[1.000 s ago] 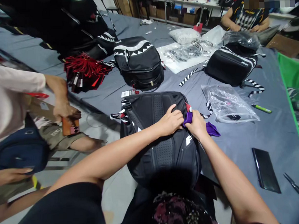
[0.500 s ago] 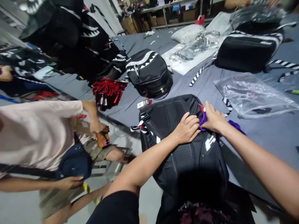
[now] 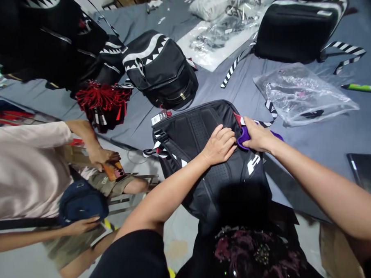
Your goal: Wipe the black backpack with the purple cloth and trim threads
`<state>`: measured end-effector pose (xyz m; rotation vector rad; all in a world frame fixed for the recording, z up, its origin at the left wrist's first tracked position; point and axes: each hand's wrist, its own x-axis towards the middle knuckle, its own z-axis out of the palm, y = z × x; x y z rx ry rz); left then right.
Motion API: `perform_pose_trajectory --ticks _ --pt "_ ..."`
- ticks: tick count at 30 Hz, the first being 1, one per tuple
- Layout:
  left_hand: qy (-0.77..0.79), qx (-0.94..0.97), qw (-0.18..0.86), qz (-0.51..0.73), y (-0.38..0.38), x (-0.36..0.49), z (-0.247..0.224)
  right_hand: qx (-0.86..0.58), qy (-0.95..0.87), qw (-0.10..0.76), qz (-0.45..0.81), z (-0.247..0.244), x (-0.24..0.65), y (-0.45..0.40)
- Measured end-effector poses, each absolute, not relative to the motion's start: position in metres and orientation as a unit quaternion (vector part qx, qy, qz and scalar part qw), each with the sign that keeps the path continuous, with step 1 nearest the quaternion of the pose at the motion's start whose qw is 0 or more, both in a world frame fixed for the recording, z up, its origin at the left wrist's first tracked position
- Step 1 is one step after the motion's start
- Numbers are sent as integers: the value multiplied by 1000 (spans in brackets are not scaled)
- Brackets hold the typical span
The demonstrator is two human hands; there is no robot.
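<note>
A black backpack (image 3: pixel 200 132) lies across the table's near edge with its padded back panel up. My left hand (image 3: pixel 220 145) rests flat on that panel, its fingers extended toward a purple cloth (image 3: pixel 243 137). Pinched in my right hand (image 3: pixel 255 135), the cloth touches the backpack's right side, close to a red tab and a white strap mark. Part of the cloth trails out behind my right hand. A striped strap (image 3: pixel 269 113) curls past the right hand, and a paper tag (image 3: pixel 160 116) sits at the backpack's upper left corner.
Another black backpack with a zigzag band (image 3: pixel 162 70) stands behind, near red-corded tags (image 3: pixel 102 103). To the right are a clear plastic bag (image 3: pixel 306 94), a further backpack (image 3: pixel 291 32), a green cutter-like tool (image 3: pixel 360 87) and a dark flat object (image 3: pixel 367 170). A person with a phone (image 3: pixel 114 170) sits left.
The head view has tipped downward, so the far tables have left the picture. Both hands keep about the same place on the backpack, with the right still holding the purple cloth.
</note>
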<state>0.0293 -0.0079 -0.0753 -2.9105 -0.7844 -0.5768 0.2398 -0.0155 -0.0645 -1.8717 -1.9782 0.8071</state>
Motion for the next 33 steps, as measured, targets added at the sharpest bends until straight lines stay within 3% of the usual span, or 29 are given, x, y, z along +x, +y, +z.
perform_pose_trajectory --ticks 4,7,9,13,17,23,28,33 --pt "-211 -974 50 -58 5 39 -27 -641 -647 244 333 -57 279 -36" --pt "-204 -976 66 45 7 41 9 -713 -537 383 237 -41 313 -40" --pt "-214 -970 81 78 1 31 28 -715 -540 410 172 -25 324 -47" --pt "-280 -950 135 31 -39 -26 62 -623 -684 356 131 11 294 -94" --pt "-367 -908 196 -39 -110 -84 95 -471 -792 360 147 39 221 -168" --pt "-502 -827 206 -148 -178 -74 125 -418 -833 336 135 59 180 -210" --pt "-464 -837 175 -232 -192 -19 98 -450 -840 301 26 60 241 -235" --pt "-359 -924 91 -99 -135 37 44 -567 -789 230 -46 -17 304 -219"
